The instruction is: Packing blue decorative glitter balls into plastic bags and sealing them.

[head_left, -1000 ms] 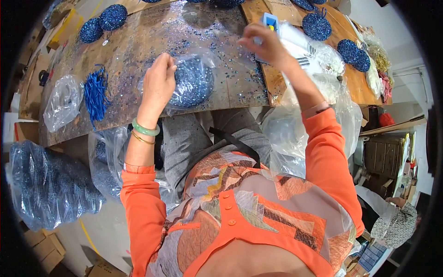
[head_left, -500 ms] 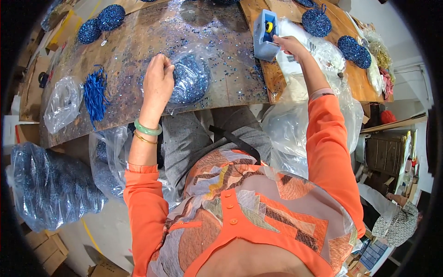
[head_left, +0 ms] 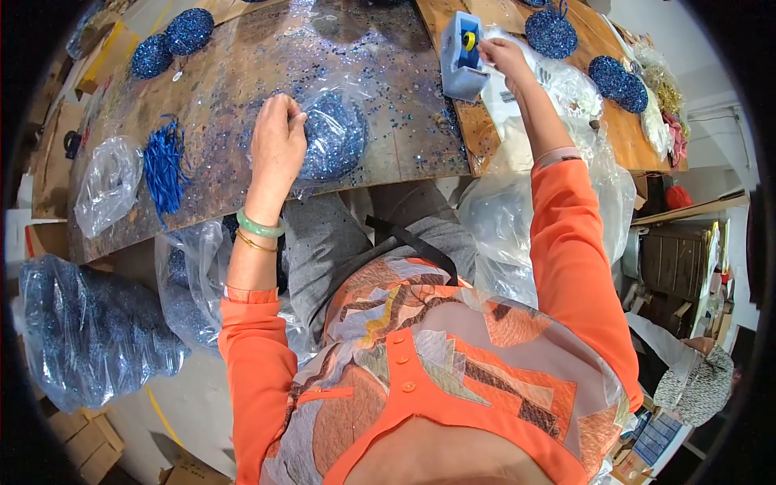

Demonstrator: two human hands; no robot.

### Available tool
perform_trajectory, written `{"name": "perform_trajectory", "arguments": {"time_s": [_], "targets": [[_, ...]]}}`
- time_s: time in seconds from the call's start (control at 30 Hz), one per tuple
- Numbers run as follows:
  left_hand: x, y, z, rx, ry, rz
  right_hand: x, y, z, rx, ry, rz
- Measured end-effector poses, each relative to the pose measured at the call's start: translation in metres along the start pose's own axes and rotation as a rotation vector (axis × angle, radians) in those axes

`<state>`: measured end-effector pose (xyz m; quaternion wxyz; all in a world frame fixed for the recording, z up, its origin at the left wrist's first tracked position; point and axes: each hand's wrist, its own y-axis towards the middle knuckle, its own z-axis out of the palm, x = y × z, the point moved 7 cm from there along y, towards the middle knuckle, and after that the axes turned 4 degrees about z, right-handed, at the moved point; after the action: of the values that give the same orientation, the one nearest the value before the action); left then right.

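Note:
A clear plastic bag (head_left: 356,90) wraps a blue glitter ball (head_left: 335,141) at the table's near edge. My left hand (head_left: 277,137) is closed at the left side of this bag, thumb and fingers pinched together on the plastic. Off to the right stands a light blue tape dispenser (head_left: 462,79) with a small yellow core in it. Beside its right edge, my right hand (head_left: 504,60) has its fingertips pinched together. Whatever lies between those fingertips is too small to make out.
Left of the ball lie blue tinsel strips (head_left: 166,170) and an empty-looking clear bag (head_left: 109,184). More glitter balls (head_left: 189,31) sit at the far left and right. Loose glitter covers the wooden table (head_left: 218,105). A large bag of blue glitter pieces (head_left: 93,331) stands lower left.
My right hand has risen a little along the tape dispenser's right side, away from me. The left hand keeps its pinch on the plastic bag.

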<state>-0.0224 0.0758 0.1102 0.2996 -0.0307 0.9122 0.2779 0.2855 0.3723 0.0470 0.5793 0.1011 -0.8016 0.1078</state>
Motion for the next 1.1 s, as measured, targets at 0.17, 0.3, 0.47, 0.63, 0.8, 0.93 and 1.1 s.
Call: {"name": "perform_trajectory", "arguments": {"time_s": [0.17,0.3,0.47,0.63,0.8,0.93,1.1], "targets": [[0.001,0.000,0.000,-0.032,-0.023,0.010,0.021,-0.032,0.008,-0.024,0.033,0.004],[0.002,-0.001,-0.001,-0.040,-0.032,0.010,0.000,-0.070,0.015,-0.013,0.133,0.074],[0.002,-0.001,-0.002,-0.050,-0.042,0.007,-0.037,-0.095,0.023,-0.078,0.429,0.199],[0.000,-0.001,0.000,-0.073,-0.033,0.002,-0.059,-0.104,0.034,-0.180,0.616,0.242],[0.001,-0.003,0.001,-0.142,-0.054,0.008,-0.083,-0.096,0.049,-0.258,0.836,0.274],[0.011,-0.008,-0.001,-0.180,-0.065,-0.056,-0.088,-0.086,0.071,-0.146,1.037,0.372],[0.016,-0.005,0.009,-0.226,-0.161,-0.054,-0.117,-0.058,0.045,-0.027,0.815,0.364]]}}
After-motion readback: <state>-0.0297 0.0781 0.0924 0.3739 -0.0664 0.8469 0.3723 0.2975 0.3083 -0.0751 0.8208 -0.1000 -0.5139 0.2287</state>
